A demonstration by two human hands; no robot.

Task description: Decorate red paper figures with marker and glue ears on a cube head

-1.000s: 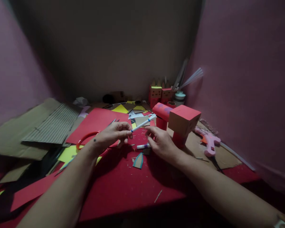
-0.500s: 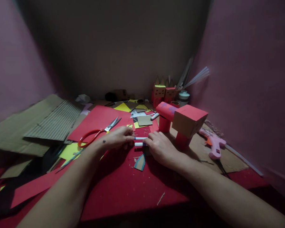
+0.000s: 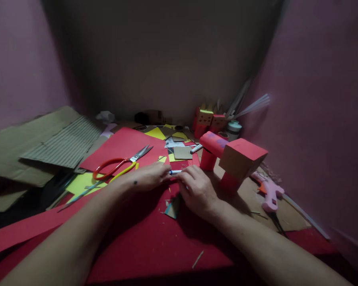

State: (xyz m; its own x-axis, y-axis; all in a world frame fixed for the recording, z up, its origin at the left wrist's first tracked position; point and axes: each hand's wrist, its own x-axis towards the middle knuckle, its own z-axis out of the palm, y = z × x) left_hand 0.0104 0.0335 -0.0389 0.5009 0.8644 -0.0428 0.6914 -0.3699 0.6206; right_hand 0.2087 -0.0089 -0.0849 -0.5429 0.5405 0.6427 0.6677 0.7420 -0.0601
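Note:
My left hand (image 3: 155, 174) is closed around the blue end of a slim white-and-blue marker (image 3: 176, 172). The fingers of my right hand (image 3: 198, 188) bend over its other end, so only a short middle stretch shows. Just below the hands, a small blue-edged cardboard scrap (image 3: 172, 208) rests on the red tabletop (image 3: 161, 246). Scissors with red handles (image 3: 109, 169) lie beside my left hand, blades pointing away. To the right of my right hand stands a figure of red paper and cardboard with a box-shaped head (image 3: 243, 159).
A pink glue gun (image 3: 270, 192) lies at the right on a cardboard sheet (image 3: 296, 218). Corrugated cardboard (image 3: 62, 143) is piled at the left near red paper (image 3: 131, 139). Small cardboard figures (image 3: 205, 117) and a lidded jar (image 3: 234, 127) stand at the back.
My right hand has turned and curled in closer. The second white piece below the marker no longer shows between the hands. The whole view has shifted slightly.

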